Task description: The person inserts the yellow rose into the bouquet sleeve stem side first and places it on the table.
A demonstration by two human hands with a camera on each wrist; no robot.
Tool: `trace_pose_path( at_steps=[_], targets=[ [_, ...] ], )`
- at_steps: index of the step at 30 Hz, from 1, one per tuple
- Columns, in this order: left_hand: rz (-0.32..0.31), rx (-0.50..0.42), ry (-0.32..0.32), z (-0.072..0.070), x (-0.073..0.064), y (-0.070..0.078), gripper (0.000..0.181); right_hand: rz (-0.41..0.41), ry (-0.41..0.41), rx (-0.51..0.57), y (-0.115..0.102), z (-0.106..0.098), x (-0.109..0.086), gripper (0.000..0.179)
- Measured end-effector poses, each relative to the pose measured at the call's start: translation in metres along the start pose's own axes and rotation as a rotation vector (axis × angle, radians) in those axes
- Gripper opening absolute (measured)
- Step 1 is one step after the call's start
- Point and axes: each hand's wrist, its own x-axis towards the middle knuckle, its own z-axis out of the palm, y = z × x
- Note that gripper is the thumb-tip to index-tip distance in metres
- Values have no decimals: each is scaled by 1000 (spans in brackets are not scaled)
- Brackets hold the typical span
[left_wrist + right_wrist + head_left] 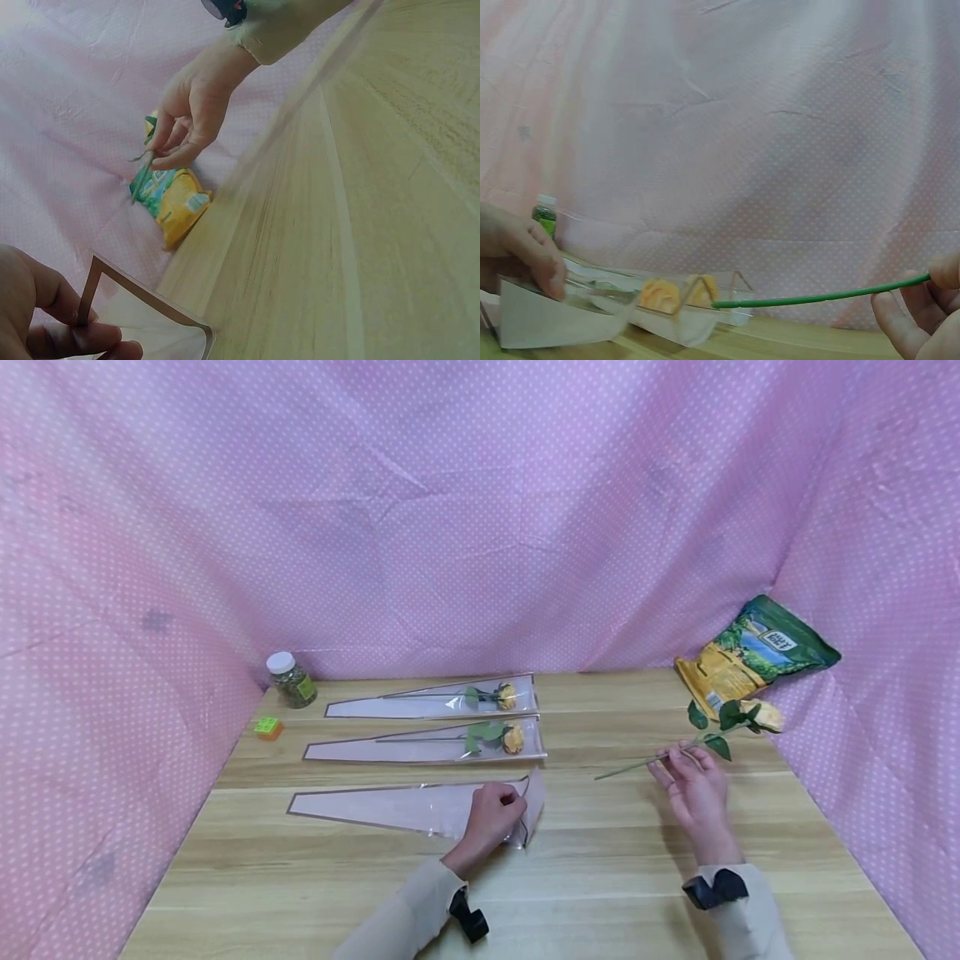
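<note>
My left hand (491, 820) pinches the wide right end of a clear flower sleeve (375, 803) with a brown border. In the left wrist view the sleeve's bordered edge (154, 298) lifts off the table between thumb and fingers. My right hand (703, 793) holds a pale yellow artificial rose (765, 716) by its green stem, thumb against fingers. Its bloom and leaves point away to the right. The bare stem tip points left toward the sleeve's opening; in the right wrist view the stem (817, 299) crosses in front of the other sleeves.
Behind lie two similar sleeves, a far one (360, 708) and a nearer one (337, 751), each with a yellow rose inside. A white-lidded jar (292, 681) and a small green-orange block (267, 728) stand at left. A green-yellow bag (757, 647) leans against the pink curtain.
</note>
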Motion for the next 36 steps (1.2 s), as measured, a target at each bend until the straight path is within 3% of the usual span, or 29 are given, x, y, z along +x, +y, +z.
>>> trace_pose_path(
  at_steps=[13, 20, 26, 36],
  targets=[
    [-14, 18, 9, 2, 0, -3, 21, -3, 46, -127, 32, 32, -8, 19],
    [-48, 3, -7, 3, 3, 1, 20, -20, 133, -227, 49, 46, -6, 17],
    [-24, -16, 19, 6, 4, 3, 21, -28, 191, -279, 60, 52, -4, 13],
    [-26, -23, 15, 11, 6, 5, 21, -90, 193, -382, 76, 53, -6, 16]
  ],
)
